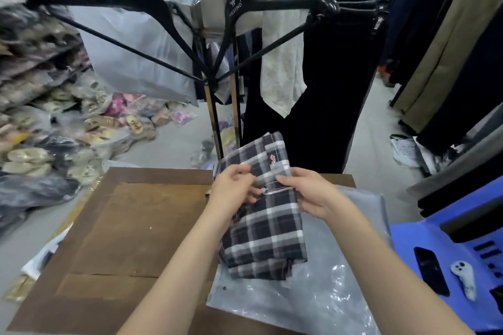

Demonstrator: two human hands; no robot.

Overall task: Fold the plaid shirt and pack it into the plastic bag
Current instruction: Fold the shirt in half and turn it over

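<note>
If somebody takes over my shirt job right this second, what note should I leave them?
Left hand: grips the plaid shirt at its upper fold.
Right hand: grips the same fold from the other side.
Shirt: folded into a narrow bundle, with its top end lifted and its lower part resting on the plastic bag.
Bag: lies flat on the wooden table.
Done: the folding looks nearly finished.
Left: tidy the top fold, open the bag and slide the shirt in. It does not seem to be inside yet.
</note>
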